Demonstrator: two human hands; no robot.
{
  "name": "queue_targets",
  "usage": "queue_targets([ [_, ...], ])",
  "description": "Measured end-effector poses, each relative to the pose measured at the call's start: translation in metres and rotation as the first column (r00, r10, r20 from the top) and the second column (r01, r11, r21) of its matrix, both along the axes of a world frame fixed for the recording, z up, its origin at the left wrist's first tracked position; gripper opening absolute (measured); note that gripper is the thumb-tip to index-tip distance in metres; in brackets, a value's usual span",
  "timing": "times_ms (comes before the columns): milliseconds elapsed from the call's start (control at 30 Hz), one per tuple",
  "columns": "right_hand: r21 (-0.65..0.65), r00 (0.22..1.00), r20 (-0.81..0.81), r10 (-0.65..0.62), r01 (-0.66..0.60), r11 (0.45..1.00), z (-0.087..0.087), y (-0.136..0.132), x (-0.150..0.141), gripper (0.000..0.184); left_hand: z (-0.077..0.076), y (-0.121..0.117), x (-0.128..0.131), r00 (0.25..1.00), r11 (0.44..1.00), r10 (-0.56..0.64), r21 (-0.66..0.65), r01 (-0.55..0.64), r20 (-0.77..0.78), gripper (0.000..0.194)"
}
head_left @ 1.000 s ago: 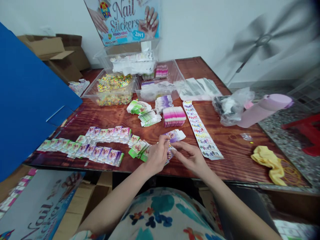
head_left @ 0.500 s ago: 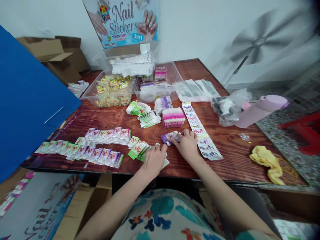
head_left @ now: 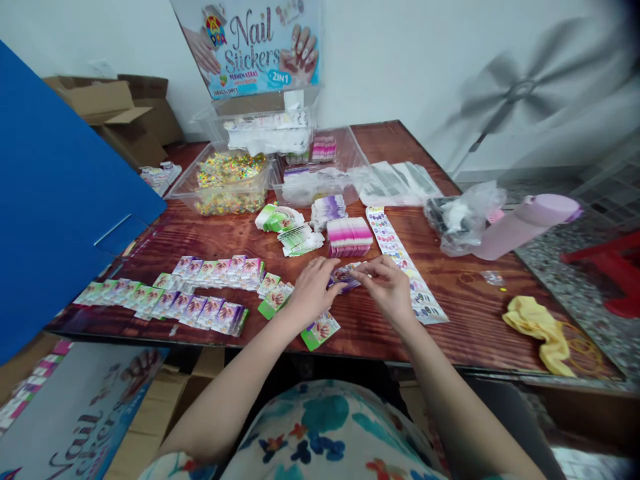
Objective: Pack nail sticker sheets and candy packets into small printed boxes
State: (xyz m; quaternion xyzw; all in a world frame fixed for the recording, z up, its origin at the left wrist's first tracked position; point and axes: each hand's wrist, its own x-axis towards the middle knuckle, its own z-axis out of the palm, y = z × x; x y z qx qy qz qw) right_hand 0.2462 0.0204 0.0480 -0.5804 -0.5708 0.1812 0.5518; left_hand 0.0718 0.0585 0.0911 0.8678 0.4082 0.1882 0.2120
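My left hand and my right hand are both closed on a small purple-and-white nail sticker packet, one at either end. Its lower edge is partly behind my left thumb. Under and beside my left wrist lie green-edged packets, some covered by the forearm. To the left, overlapping purple, green and pink packets run in two rows. Beyond my hands stand a pink stack of cards, a purple-and-white pile and fanned green cards. A long sticker strip lies to my right hand's far side.
At the back are clear bins, one with colourful candy, beneath a Nail Stickers box. On the right are a pink bottle, plastic bags and a yellow cloth. A blue panel blocks the left.
My left hand has left the green-edged packets and moved up and right onto the purple packet. My right hand stays on that packet, its fingers now pinching the right end.
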Motion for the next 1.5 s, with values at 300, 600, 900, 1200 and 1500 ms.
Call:
queue_targets([
  [300,0.103,0.992,-0.077,0.095,-0.087,0.991,0.028,-0.016,-0.010,0.012,0.017,0.003,0.013,0.973,0.905,-0.224,-0.359,0.227,0.051,0.016],
  [600,0.104,0.972,-0.153,0.176,-0.161,0.981,0.030,-0.017,-0.029,0.015,0.004,-0.009,0.017,0.993,0.977,0.105,-0.177,-0.114,-0.059,0.014],
  [900,-0.121,0.504,-0.831,0.235,-0.576,0.809,0.031,-0.011,-0.020,0.032,-0.001,-0.008,0.001,0.848,0.796,0.121,-0.560,0.227,0.515,0.037],
  [1200,-0.070,0.306,-0.927,0.217,-0.709,0.702,0.023,-0.015,-0.026,0.031,0.004,-0.013,-0.008,0.789,0.750,0.188,-0.604,0.270,0.585,0.050],
  [1500,-0.057,0.204,-0.968,0.145,-0.744,0.666,0.031,-0.019,-0.024,0.029,0.009,-0.020,-0.009,0.811,0.766,0.165,-0.591,0.253,0.561,0.057],
])
